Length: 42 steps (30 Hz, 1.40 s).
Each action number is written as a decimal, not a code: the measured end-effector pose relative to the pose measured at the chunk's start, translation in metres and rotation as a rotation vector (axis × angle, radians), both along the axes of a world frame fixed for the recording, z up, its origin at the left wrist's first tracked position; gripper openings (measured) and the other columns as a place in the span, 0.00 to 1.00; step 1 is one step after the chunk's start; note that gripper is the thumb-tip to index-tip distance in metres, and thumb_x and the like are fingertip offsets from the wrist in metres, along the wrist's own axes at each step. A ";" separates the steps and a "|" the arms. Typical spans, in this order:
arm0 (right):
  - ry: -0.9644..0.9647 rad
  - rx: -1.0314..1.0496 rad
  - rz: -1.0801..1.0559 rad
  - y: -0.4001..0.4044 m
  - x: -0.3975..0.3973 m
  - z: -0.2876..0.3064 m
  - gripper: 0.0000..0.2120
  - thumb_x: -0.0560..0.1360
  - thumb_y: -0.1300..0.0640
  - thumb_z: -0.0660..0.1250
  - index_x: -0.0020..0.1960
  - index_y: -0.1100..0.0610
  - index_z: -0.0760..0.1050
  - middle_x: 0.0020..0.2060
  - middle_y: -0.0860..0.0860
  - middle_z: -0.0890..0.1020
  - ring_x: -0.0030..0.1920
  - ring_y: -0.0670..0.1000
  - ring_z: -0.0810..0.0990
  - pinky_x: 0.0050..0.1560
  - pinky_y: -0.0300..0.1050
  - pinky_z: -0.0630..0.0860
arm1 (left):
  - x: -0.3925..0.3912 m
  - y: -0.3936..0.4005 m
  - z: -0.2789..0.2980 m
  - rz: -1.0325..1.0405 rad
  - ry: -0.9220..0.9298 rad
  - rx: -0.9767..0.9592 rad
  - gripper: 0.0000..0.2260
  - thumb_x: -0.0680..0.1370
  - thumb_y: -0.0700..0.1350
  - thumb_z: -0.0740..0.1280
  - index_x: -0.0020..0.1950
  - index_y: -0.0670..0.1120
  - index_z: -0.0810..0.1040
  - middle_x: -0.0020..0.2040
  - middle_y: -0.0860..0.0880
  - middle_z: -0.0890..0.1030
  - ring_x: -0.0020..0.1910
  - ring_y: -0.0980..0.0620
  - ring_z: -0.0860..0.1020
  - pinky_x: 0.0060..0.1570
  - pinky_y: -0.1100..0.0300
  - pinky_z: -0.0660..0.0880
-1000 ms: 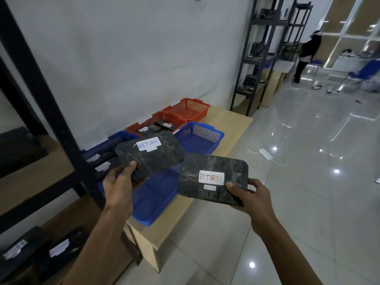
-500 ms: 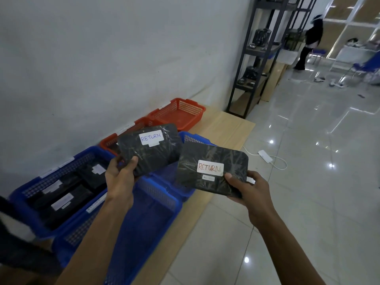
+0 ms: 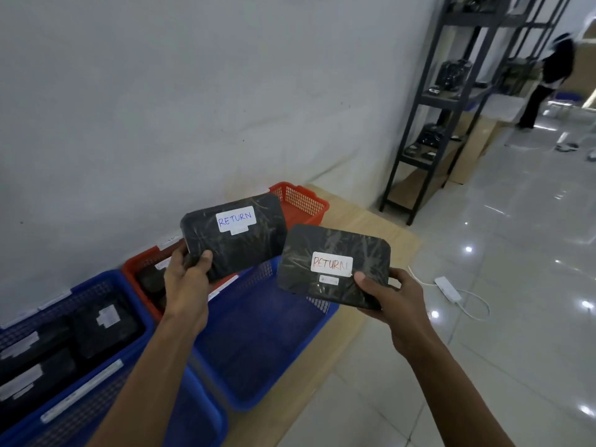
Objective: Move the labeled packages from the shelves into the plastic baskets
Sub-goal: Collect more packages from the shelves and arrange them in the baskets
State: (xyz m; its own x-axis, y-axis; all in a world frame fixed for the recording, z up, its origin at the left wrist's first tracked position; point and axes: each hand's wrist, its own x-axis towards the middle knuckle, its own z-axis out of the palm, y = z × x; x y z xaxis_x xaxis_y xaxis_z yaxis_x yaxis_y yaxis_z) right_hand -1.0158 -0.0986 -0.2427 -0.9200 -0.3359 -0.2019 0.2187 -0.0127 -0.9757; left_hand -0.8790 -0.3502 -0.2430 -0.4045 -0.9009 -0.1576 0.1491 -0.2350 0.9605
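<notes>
My left hand (image 3: 187, 282) grips a black wrapped package (image 3: 238, 243) whose white label reads RETURN in blue. My right hand (image 3: 387, 298) grips a second black package (image 3: 335, 253) with RETURN written in red. Both packages hang above the baskets on a low wooden table (image 3: 364, 227). Under them sits a blue basket (image 3: 258, 343) with nothing visible inside. An orange basket (image 3: 142, 269) behind my left hand holds dark packages. A second orange basket (image 3: 303, 201) stands at the far end. Another blue basket (image 3: 129, 298) at the left holds several labeled black packages.
A further blue basket (image 3: 135, 411) lies at the bottom left. A black metal shelf rack (image 3: 429, 124) with dark items stands past the table end. A white power strip (image 3: 448, 288) with cable lies on the tiled floor. A person (image 3: 548, 79) stands far off.
The view has swung right along the table and closer to the baskets. Both hands have carried their packages up and toward the orange baskets; their grips are unchanged.
</notes>
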 end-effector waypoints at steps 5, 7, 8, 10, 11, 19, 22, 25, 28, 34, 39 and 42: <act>0.013 0.049 0.087 -0.001 -0.084 0.002 0.26 0.69 0.57 0.77 0.62 0.54 0.68 0.50 0.52 0.81 0.49 0.53 0.84 0.37 0.41 0.82 | -0.069 0.014 0.004 0.091 0.013 0.028 0.14 0.81 0.37 0.63 0.66 0.45 0.72 0.59 0.46 0.79 0.56 0.48 0.79 0.52 0.52 0.78; 0.002 0.051 0.103 -0.002 -0.114 0.002 0.25 0.69 0.58 0.77 0.61 0.54 0.69 0.50 0.53 0.82 0.48 0.53 0.84 0.36 0.40 0.82 | -0.092 0.017 0.003 0.123 0.011 0.038 0.14 0.81 0.37 0.63 0.67 0.45 0.71 0.58 0.48 0.79 0.53 0.51 0.79 0.47 0.56 0.77; -0.005 0.051 0.108 -0.003 -0.128 0.001 0.24 0.69 0.58 0.77 0.61 0.54 0.69 0.50 0.53 0.82 0.48 0.53 0.84 0.36 0.41 0.82 | -0.103 0.017 0.001 0.137 0.008 0.045 0.14 0.81 0.37 0.63 0.67 0.45 0.71 0.57 0.49 0.79 0.52 0.52 0.79 0.46 0.56 0.77; -0.016 0.054 0.126 -0.010 -0.153 -0.002 0.24 0.69 0.58 0.76 0.61 0.55 0.69 0.50 0.54 0.82 0.48 0.53 0.84 0.37 0.41 0.82 | -0.122 0.013 -0.001 0.166 -0.008 0.062 0.13 0.81 0.37 0.63 0.65 0.45 0.72 0.54 0.50 0.79 0.49 0.54 0.79 0.45 0.56 0.78; -0.018 0.060 0.135 -0.015 -0.166 -0.004 0.24 0.69 0.58 0.76 0.61 0.56 0.70 0.50 0.54 0.82 0.48 0.53 0.84 0.37 0.41 0.82 | -0.131 0.009 -0.004 0.183 -0.018 0.070 0.12 0.81 0.37 0.63 0.63 0.46 0.72 0.52 0.51 0.79 0.48 0.55 0.79 0.42 0.57 0.78; -0.017 0.091 0.186 -0.093 -0.255 -0.022 0.24 0.69 0.58 0.77 0.61 0.58 0.72 0.51 0.54 0.83 0.49 0.54 0.84 0.40 0.45 0.83 | -0.207 -0.064 -0.032 0.345 -0.055 0.145 0.13 0.80 0.38 0.66 0.64 0.43 0.72 0.55 0.46 0.80 0.53 0.49 0.80 0.49 0.53 0.78; -0.042 0.132 0.213 -0.128 -0.285 -0.024 0.24 0.69 0.58 0.77 0.61 0.58 0.72 0.50 0.55 0.83 0.47 0.53 0.85 0.40 0.46 0.83 | -0.235 -0.099 -0.047 0.392 -0.073 0.198 0.16 0.79 0.39 0.66 0.66 0.42 0.72 0.55 0.46 0.79 0.54 0.47 0.79 0.56 0.49 0.78; -0.048 0.200 0.250 -0.165 -0.311 -0.031 0.24 0.69 0.59 0.77 0.61 0.59 0.72 0.50 0.55 0.83 0.47 0.53 0.84 0.36 0.44 0.82 | -0.255 -0.129 -0.063 0.397 -0.112 0.260 0.15 0.79 0.39 0.67 0.65 0.41 0.72 0.55 0.44 0.78 0.53 0.46 0.78 0.56 0.47 0.77; -0.075 0.251 0.282 -0.203 -0.336 -0.044 0.23 0.69 0.60 0.77 0.61 0.60 0.72 0.50 0.57 0.83 0.47 0.54 0.84 0.31 0.40 0.80 | -0.268 -0.159 -0.092 0.428 -0.215 0.296 0.16 0.76 0.44 0.70 0.62 0.41 0.77 0.56 0.44 0.80 0.53 0.44 0.79 0.55 0.45 0.79; -0.039 0.355 0.293 -0.248 -0.368 -0.076 0.25 0.68 0.59 0.78 0.62 0.61 0.72 0.51 0.57 0.82 0.46 0.53 0.84 0.36 0.42 0.79 | -0.285 -0.181 -0.121 0.432 -0.529 0.208 0.18 0.71 0.52 0.70 0.57 0.43 0.80 0.52 0.43 0.83 0.51 0.41 0.81 0.54 0.45 0.79; -0.109 0.385 0.265 -0.281 -0.397 -0.105 0.26 0.69 0.60 0.77 0.62 0.63 0.70 0.56 0.61 0.80 0.49 0.56 0.83 0.33 0.43 0.78 | -0.306 -0.185 -0.123 0.423 -0.670 0.140 0.15 0.77 0.45 0.69 0.60 0.39 0.78 0.57 0.39 0.81 0.55 0.40 0.79 0.54 0.53 0.77; -0.112 0.414 0.269 -0.300 -0.415 -0.121 0.27 0.69 0.58 0.77 0.62 0.62 0.68 0.59 0.61 0.78 0.51 0.57 0.82 0.30 0.42 0.78 | -0.319 -0.188 -0.129 0.402 -0.744 0.089 0.15 0.78 0.44 0.68 0.61 0.38 0.76 0.59 0.39 0.80 0.57 0.40 0.78 0.55 0.53 0.76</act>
State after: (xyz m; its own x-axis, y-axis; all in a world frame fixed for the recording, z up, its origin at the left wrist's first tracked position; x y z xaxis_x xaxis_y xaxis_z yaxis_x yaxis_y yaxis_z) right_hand -1.4303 -0.3982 -0.3634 -0.7771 -0.4285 -0.4610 0.2648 0.4418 -0.8571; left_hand -1.1975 -0.5385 -0.3724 0.1807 -0.9256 -0.3325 -0.4257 -0.3784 0.8220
